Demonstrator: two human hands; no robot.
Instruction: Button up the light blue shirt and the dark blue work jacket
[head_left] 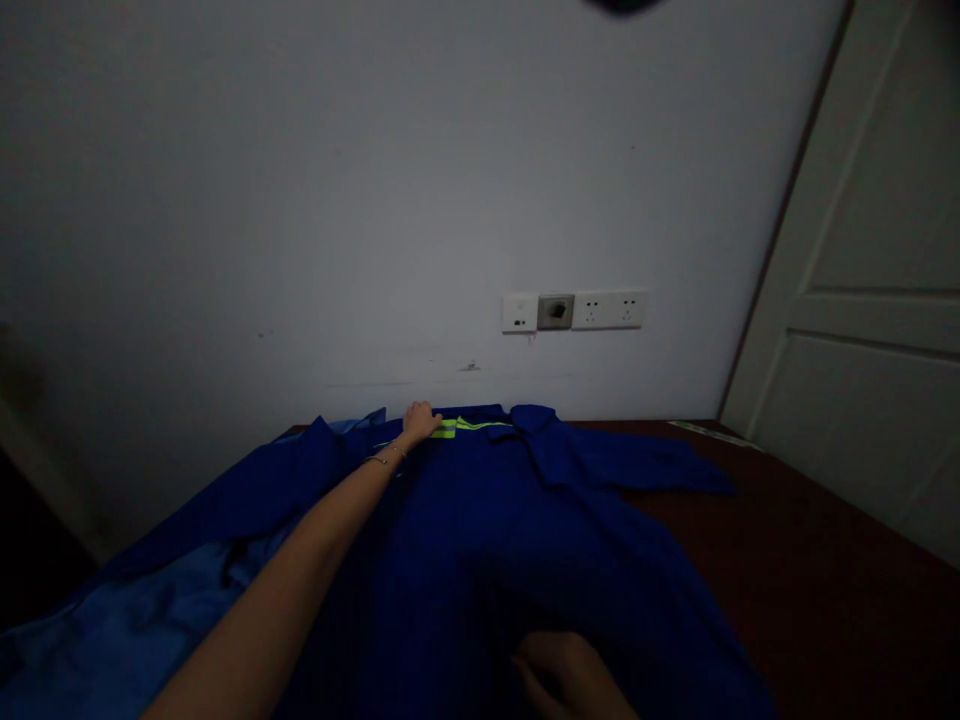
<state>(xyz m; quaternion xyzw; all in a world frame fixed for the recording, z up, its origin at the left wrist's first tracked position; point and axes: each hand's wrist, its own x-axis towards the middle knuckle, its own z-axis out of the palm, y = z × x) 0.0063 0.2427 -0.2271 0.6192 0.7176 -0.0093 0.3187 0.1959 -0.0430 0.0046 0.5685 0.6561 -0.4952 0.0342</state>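
Note:
A dark blue work garment (487, 540) with a yellow-green reflective stripe (457, 427) lies spread over a dark brown table (810, 560). My left hand (421, 419) reaches to the garment's far edge by the wall, its fingers curled onto the cloth next to the stripe. A thin bracelet circles that wrist. My right hand (564, 676) rests on the near part of the garment at the bottom of the view, in deep shadow, so its fingers are hard to make out. A collar or flap (544, 432) lies to the right of the stripe.
A white wall stands right behind the table, with a row of sockets and switches (574, 311). A white door (877, 330) is at the right. Lighter blue cloth (150, 610) hangs off the table's left side. A thin strip (712, 433) lies at the table's far right edge.

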